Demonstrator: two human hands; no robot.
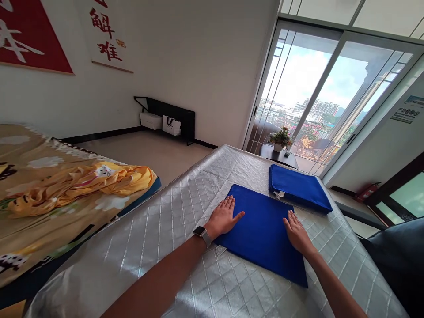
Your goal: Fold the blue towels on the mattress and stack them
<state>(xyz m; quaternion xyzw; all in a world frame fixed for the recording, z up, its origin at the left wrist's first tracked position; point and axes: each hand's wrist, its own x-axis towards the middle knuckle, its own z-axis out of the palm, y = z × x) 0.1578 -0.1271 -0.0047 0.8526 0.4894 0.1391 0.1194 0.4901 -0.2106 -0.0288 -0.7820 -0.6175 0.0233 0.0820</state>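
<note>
A flat blue fabric piece, folded into a rough rectangle, lies on the silver quilted bed cover. My left hand rests flat on its left edge, fingers stretched out and thumb spread to the right. On the opposite edge lies my right hand, also flat with fingers extended. Neither hand grips anything. A small white label pokes out under the near left edge of the fabric. Just beyond, to the right, sits a thicker folded blue stack with a white tag at its near left corner.
Left of the bed stands another bed with a patterned blanket and a crumpled yellow cloth. A black shelf holds white boxes or bags by the wall. A potted plant stands on a dark table before the sliding glass doors.
</note>
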